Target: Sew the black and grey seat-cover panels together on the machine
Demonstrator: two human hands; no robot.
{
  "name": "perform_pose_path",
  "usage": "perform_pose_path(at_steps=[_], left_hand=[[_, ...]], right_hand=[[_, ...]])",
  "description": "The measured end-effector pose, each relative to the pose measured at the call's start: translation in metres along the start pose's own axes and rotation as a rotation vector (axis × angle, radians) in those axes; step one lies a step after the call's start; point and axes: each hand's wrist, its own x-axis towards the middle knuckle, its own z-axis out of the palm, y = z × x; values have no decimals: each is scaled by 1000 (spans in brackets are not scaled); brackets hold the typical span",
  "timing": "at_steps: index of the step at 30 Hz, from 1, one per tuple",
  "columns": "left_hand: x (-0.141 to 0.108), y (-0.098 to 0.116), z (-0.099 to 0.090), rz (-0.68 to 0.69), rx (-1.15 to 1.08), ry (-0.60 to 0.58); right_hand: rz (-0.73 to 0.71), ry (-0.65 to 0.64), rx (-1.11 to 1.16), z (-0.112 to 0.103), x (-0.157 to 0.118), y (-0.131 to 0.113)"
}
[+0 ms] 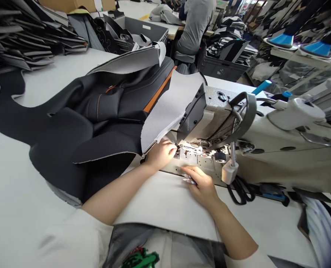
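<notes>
My left hand [161, 153] is closed beside the needle area of a sewing machine [210, 108], its fingers on the edge of a black seat cover [106, 100]. A light grey mesh-backed panel [165, 108] of this cover rises behind the hand and against the machine head. The cover also has an orange strip [160, 93] and spreads to the left over the table. My right hand [201, 184] rests at the front of the metal needle plate [171, 167], index finger stretched out. Its other fingers curl around a small blue-handled tool [192, 181] with a pale end, mostly hidden.
Black-handled scissors [240, 190] lie under the machine arm, right of my right hand. Stacked dark panels [28, 33] stand at the back left. A grey crate [145, 29] holds more pieces. Behind, a person [196, 26] in grey sits near another full crate [224, 65].
</notes>
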Motion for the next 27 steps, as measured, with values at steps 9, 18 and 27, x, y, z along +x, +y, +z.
perform_pose_path(at_steps=[9,18,27], left_hand=[[-3,0,3,-10,-12,19],[-3,1,1,-8,-23,23],[-3,1,3,1,-44,26]], right_hand=[[35,10,27,0,-2,-2],[-8,10,51,-1,-2,-1],[-6,10,42,-2,-2,-2]])
